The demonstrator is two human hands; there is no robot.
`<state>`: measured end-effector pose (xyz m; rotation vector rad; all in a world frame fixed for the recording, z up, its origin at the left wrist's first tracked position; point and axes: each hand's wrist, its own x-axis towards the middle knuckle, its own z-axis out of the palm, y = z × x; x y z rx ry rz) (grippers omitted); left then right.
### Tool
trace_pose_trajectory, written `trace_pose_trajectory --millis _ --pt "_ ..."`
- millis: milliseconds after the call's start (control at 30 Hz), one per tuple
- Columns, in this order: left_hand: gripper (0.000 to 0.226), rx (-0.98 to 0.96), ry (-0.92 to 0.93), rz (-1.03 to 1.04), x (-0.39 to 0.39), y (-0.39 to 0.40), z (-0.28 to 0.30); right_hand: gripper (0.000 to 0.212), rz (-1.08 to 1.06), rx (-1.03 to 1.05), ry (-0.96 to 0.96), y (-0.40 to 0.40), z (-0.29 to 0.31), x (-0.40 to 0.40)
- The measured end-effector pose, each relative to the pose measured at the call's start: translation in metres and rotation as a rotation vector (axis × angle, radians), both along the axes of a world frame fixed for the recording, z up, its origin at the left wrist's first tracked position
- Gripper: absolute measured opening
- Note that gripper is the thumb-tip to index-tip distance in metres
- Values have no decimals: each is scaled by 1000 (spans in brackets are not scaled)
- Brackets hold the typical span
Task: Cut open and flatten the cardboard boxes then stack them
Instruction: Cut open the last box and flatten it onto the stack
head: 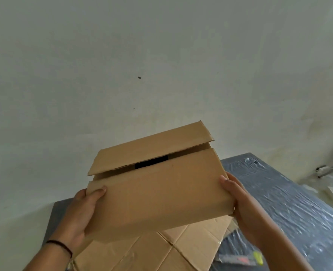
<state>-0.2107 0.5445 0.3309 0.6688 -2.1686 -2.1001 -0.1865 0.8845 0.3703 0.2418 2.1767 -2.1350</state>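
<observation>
I hold a brown cardboard box (157, 188) up in the air above the table, tilted, with its top flaps slightly apart and a dark gap between them. My left hand (81, 210) grips its left end, thumb on the near face. My right hand (239, 202) grips its right end, thumb over the edge. Below the box a flattened cardboard sheet (161, 251) lies on the table. A box cutter (241, 260) with a yellow tip lies to the right of the sheet.
The table (290, 202) is dark and covered with shiny plastic wrap. A pale wall (142, 65) fills the view behind. Blurred clutter (329, 177) sits at the far right beyond the table.
</observation>
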Motion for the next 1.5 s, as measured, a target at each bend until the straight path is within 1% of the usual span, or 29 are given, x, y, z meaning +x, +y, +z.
trace_pose_trajectory --millis 67,133,200,300,367,400,467,500,533,600,633,667,700,733,800,867,933,967,1000,1033,1067,1167,1267,1333,1367,1400,1467,1500 --pt "39 14 -29 45 -3 16 -9 104 96 9 -34 19 0 -21" --pt "44 31 -76 91 -6 33 -20 105 169 27 -58 35 1 -42" --pt "47 53 -116 165 -7 50 -31 98 207 46 -55 45 2 -62" --pt "54 72 -222 236 -5 83 -49 80 204 75 -17 56 7 -86" --pt "59 48 -243 276 -2 109 -50 78 188 114 23 58 13 -96" --pt "63 -18 -236 298 -1 121 -47 82 185 160 54 57 17 -99" --pt "69 -168 -171 358 2 146 -30 91 205 332 120 52 23 -103" --pt "64 -222 -100 387 5 158 -18 93 231 439 148 47 25 -104" --pt "54 -275 -7 390 9 170 -4 93 271 552 180 41 28 -102" --pt "36 -321 135 351 17 193 25 85 374 788 239 28 33 -96" --pt "32 -318 176 325 20 202 37 81 434 866 269 22 36 -92" --pt "27 -313 200 302 22 211 48 77 490 894 305 15 38 -88" --pt "20 -307 206 280 23 217 55 72 536 872 347 11 41 -84" --pt "18 -304 207 262 24 221 61 68 570 817 388 6 43 -83" --pt "23 -306 178 278 24 220 64 59 602 665 414 -1 43 -88" --pt "34 -289 139 343 28 210 62 59 603 549 332 -7 39 -96" --pt "45 -258 108 342 34 199 57 67 663 440 171 -10 33 -99" --pt "51 -242 102 325 37 193 54 63 702 379 105 -12 29 -98" --pt "53 -233 104 308 39 188 53 52 735 323 62 -15 28 -93" --pt "51 -227 110 291 40 182 54 40 728 307 60 -16 26 -87" --pt "51 -223 114 277 41 175 55 34 689 322 90 -18 24 -81" --pt "59 -176 129 199 39 147 60 36 585 435 189 -19 20 -58" --pt "52 -116 139 99 36 123 61 31 519 485 271 -17 16 -55" --pt "52 -78 131 77 36 113 63 26 338 482 360 -13 12 -74" --pt "52 -84 120 68 36 111 64 32 247 453 367 -10 11 -88" --pt "52 -112 108 73 34 109 63 46 211 409 327 -7 13 -102" --pt "49 -218 74 170 32 111 59 78 294 296 193 -2 19 -126" --pt "46 -253 53 244 31 114 56 85 349 249 150 -2 21 -133"
